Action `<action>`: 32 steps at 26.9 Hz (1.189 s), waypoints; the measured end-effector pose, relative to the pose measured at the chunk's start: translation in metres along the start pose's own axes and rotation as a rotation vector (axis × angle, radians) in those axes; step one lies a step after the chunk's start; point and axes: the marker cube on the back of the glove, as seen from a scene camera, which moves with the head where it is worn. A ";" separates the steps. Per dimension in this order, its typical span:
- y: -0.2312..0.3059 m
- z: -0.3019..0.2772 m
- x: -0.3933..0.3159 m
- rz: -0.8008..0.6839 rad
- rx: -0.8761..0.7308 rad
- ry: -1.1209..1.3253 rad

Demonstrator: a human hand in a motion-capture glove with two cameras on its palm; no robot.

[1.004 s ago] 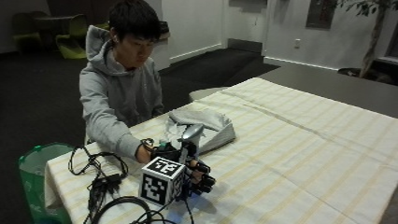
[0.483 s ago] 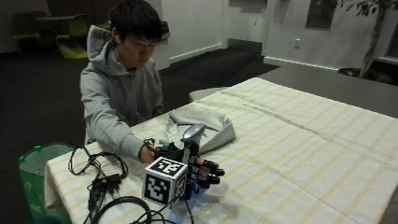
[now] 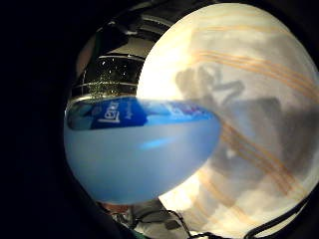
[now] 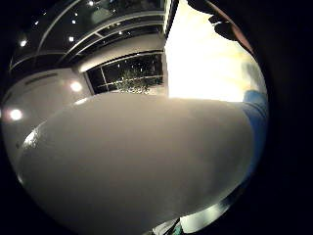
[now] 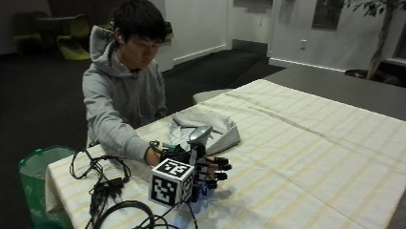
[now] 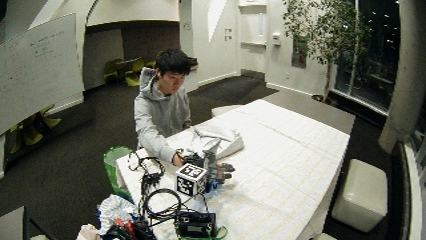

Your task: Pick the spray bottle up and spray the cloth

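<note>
Clearly, in the outside view, the right hand (image 5: 206, 171) has its fingers curled round the bottle (image 5: 198, 143), which stands up from the glove just above the striped tablecloth (image 5: 304, 157) at the person's end of the table. The grey nozzle head points roughly toward the cloth (image 5: 206, 126), a crumpled grey heap just beyond the hand. To do this step well, I judge the bottle should be raised and turned until the nozzle faces the cloth squarely before the trigger is squeezed.

The wide outside view gives the same layout from farther off: hand (image 6: 212, 175), bottle (image 6: 212, 150) and cloth (image 6: 216, 137) close together, with a tangle of cables (image 6: 156, 187) near the table edge.

The little-finger palm view adds what neither shows: the bottle's pale blue body (image 3: 139, 159) and blue label, hard against the palm, with tablecloth (image 3: 249, 74) beyond.

The thumb-side palm view shows only a grey-white curved surface (image 4: 137, 161) filling it, probably the bottle's upper part.
</note>
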 end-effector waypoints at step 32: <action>-0.009 0.013 -0.028 -0.059 0.354 0.057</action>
